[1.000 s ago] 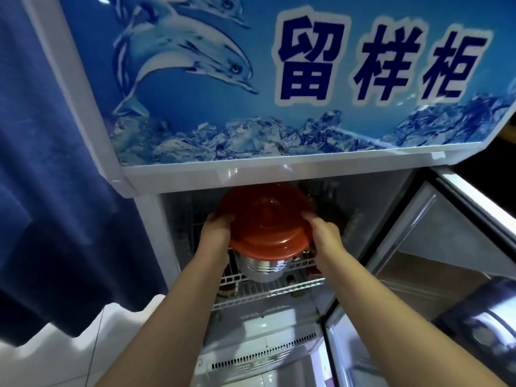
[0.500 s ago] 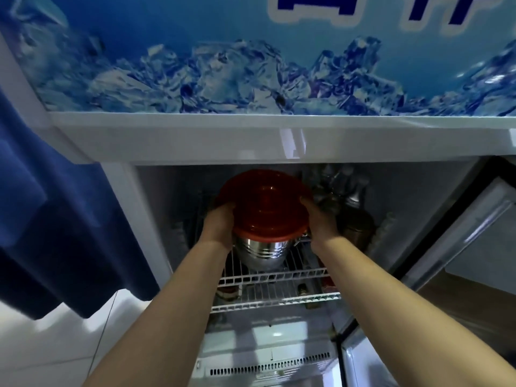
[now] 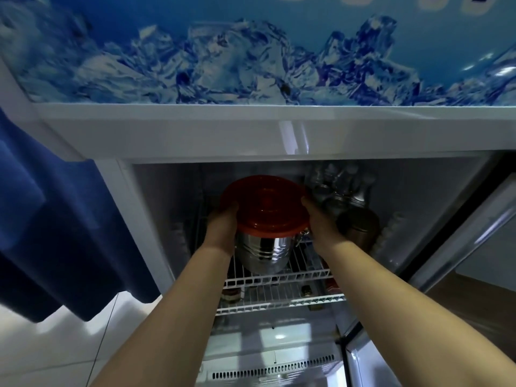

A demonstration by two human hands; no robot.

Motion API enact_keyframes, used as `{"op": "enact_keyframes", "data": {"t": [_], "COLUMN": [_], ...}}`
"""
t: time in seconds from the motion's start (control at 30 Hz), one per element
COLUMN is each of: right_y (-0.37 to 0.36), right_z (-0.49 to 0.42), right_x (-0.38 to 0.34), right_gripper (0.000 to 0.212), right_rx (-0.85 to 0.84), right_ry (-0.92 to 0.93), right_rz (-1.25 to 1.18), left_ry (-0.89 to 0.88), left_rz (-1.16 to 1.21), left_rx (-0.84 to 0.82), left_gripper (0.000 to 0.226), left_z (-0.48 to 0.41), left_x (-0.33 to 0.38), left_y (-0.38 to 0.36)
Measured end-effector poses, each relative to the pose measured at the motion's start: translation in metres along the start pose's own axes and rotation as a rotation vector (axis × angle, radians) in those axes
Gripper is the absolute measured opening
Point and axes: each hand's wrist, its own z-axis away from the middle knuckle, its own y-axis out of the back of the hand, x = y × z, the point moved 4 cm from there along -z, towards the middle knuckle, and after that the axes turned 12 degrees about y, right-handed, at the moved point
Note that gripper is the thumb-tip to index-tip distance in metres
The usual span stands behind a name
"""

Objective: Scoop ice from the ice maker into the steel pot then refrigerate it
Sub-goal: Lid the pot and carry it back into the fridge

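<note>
- The left hand [image 3: 222, 227] clasps the steel pot [image 3: 262, 252] at its red lid [image 3: 265, 203].
- The pot stands upright between both hands, equally near each, at the wire shelf [image 3: 279, 277]; whether it's seated, I can't tell.
- The right hand [image 3: 321, 222] clasps the opposite side, with bottles [image 3: 335, 188] just beyond.

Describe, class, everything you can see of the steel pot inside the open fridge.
The steel pot is a shiny, ribbed, bucket-shaped vessel, upright, capped by a round red lid wider than its body. A small metal lug shows under the lid's right rim. The left hand and right hand grip it from either side at the lid's rim. It sits over the upper wire shelf; whether its base touches cannot be told.
</note>
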Motion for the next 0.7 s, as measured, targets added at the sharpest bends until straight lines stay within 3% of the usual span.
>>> {"op": "enact_keyframes", "data": {"t": [0.23, 0.37, 0.5, 0.63, 0.7], "right_y": [0.003, 0.007, 0.014, 0.016, 0.018], "right_z": [0.024, 0.052, 0.09, 0.131, 0.151], "right_x": [0.0, 0.0, -0.007, -0.026, -0.038], "right_gripper": [0.048, 0.054, 0.058, 0.019, 0.02], "right_rx": [0.044, 0.107, 0.177, 0.184, 0.188], "right_ry": [-0.032, -0.12, -0.164, -0.182, -0.17], "right_rz": [0.046, 0.04, 0.009, -0.004, -0.013], "left_ry": [-0.02, 0.115, 0.171, 0.229, 0.265], "left_rz": [-0.054, -0.059, -0.1, -0.165, -0.193], "left_rx": [0.027, 0.085, 0.028, -0.049, -0.065], "left_gripper": [0.042, 0.036, 0.042, 0.037, 0.023], "left_z": [0.008, 0.015, 0.044, 0.073, 0.09], "left_x": [-0.005, -0.012, -0.021, -0.031, -0.033], "left_y": [0.01, 0.019, 0.025, 0.028, 0.027]}}
